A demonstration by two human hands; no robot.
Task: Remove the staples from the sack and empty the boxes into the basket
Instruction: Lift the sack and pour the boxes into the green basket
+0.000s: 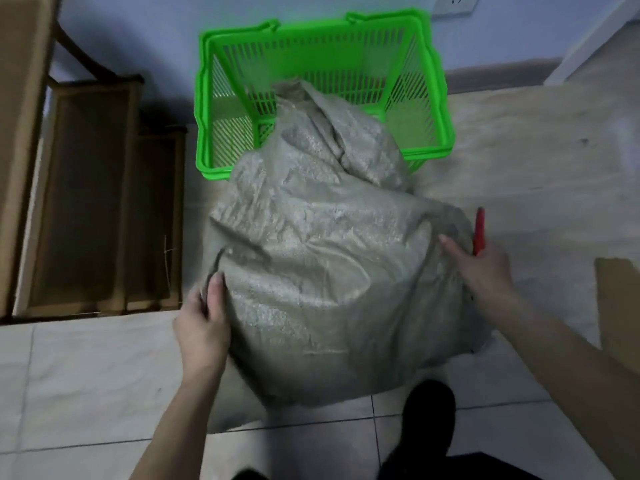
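A bulging grey woven sack (322, 258) stands on the floor in front of me, its top end leaning over the near rim into the green plastic basket (434, 98). My left hand (204, 327) pinches a fold of the sack at its lower left side. My right hand (485, 268) presses against the sack's right side while holding a red-handled tool (479, 230) that sticks up behind the fingers. No boxes or staples are visible; the sack's contents are hidden.
Brown cardboard boxes (100, 202) are stacked at the left against the wall. A flattened cardboard sheet (540, 140) covers the floor at the right, with another cardboard piece (618, 306) at the right edge. My dark shoe (427, 410) stands just below the sack on the tiles.
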